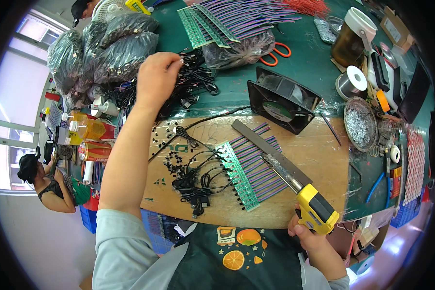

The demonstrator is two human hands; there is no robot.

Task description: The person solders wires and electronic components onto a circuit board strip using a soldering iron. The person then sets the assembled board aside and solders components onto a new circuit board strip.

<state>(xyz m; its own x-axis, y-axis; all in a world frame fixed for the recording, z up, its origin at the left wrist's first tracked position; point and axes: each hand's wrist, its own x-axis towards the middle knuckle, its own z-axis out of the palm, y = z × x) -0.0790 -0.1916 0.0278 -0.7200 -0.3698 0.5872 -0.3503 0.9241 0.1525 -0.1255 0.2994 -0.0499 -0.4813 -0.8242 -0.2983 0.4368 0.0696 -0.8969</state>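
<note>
Brown board (326, 164), right grip (306, 237) closed around yellow soldering gun (317, 209)

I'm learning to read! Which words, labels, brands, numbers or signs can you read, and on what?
I won't copy writing; it shows here:
Brown board: green marks, partly covered.
Black fan: round green label, too small to read.
Yellow soldering tool: side label, too small.
Yellow piece at top: print too small.

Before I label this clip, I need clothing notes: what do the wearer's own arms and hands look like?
The left hand and right hand are gloveless. The left sleeve is loose, pale grey-blue cloth ending near the elbow; the right sleeve, similar in colour, shows only at the lower edge.
</note>
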